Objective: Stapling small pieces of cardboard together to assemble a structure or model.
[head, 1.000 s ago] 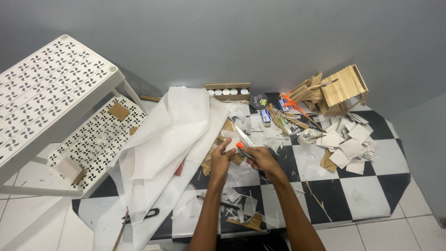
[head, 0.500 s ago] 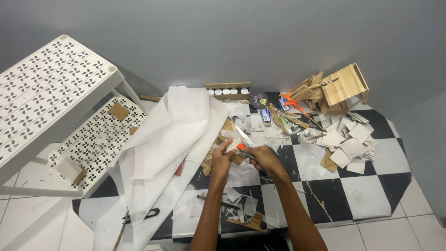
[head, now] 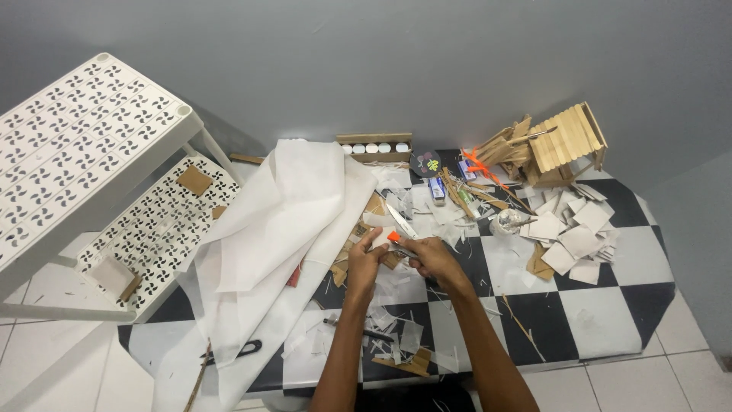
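White paper scraps and cardboard offcuts cover a black-and-white checkered mat, seen from the single head camera looking straight down.

Both hands meet near the middle of the mat. The left hand pinches a small pale scrap of card between thumb and fingers. The right hand is closed around a craft knife with an orange slider, its blade pointing up and away from the hands and touching the scrap. The work looks to be mid-cut or trimming; the next move would seem to call for a steady grip on the scrap, fingers kept out of the blade's path.

Just left of the hands lies a large sheet of white paper, draped over the mat's edge. Farther left stands a white perforated plastic rack. Beyond the hands, near the grey wall, sits a row of small white pots. Up and to the right stands a little house of wooden sticks, with a pile of cut squares below it. Black scissors lie down-left. The barest room is the checkered area to the lower right of the hands.
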